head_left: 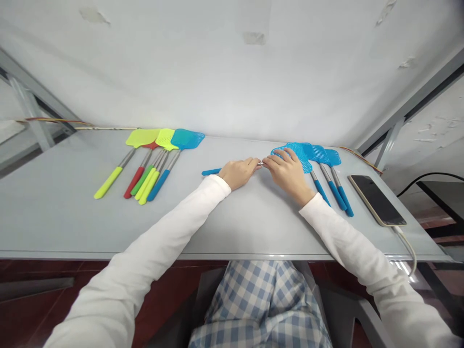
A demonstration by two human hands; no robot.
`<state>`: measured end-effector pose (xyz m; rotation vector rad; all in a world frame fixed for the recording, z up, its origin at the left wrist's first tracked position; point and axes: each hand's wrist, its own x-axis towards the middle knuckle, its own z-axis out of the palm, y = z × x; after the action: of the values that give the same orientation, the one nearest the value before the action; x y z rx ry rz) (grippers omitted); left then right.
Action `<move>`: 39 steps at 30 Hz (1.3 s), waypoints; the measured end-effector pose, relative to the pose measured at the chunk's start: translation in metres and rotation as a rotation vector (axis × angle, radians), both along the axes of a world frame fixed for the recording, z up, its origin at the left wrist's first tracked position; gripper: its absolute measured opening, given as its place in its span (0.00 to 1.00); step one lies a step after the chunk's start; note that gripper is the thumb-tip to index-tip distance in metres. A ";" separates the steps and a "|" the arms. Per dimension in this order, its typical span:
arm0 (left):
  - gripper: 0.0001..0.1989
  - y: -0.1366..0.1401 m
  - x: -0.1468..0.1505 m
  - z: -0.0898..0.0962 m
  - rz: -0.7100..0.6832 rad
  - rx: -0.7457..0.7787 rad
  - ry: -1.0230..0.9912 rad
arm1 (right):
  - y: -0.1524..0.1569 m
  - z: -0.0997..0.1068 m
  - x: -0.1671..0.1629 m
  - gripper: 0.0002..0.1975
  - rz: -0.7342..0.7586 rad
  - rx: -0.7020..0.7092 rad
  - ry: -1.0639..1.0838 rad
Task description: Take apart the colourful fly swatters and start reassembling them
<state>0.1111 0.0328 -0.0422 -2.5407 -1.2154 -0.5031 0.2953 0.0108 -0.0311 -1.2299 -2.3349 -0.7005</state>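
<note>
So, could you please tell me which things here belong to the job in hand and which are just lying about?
Likely part of the job: held blue swatter; other blue swatters on the right; multicoloured swatters on the left.
Apparently lying about: phone; white cable.

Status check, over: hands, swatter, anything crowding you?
Left hand and right hand gripping one blue swatter, metal shaft showing between. Other swatters close beside right hand. Phone farther right.

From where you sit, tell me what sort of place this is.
Probably a workroom or simple workshop: a grey table against a wall, metal framing at its sides, and fly swatters grouped left and right.
</note>
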 end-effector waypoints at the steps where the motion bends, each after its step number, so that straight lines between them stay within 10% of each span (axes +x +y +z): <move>1: 0.24 0.001 -0.001 0.000 0.004 -0.007 0.019 | 0.001 0.000 0.001 0.16 -0.011 0.005 -0.005; 14: 0.24 0.028 -0.048 0.010 0.118 -0.014 0.069 | 0.022 0.013 0.063 0.15 -0.232 0.066 0.113; 28: 0.22 0.010 -0.020 0.001 -0.182 0.092 0.043 | -0.006 0.010 -0.012 0.23 -0.298 -0.427 -0.202; 39: 0.29 0.014 -0.026 0.014 -0.180 0.117 0.074 | 0.005 0.027 0.003 0.28 -0.269 -0.393 -0.272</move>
<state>0.0848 0.0469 -0.0285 -2.5565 -0.9099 -0.4986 0.2986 0.0154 -0.0044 -1.7402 -2.6451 -0.5325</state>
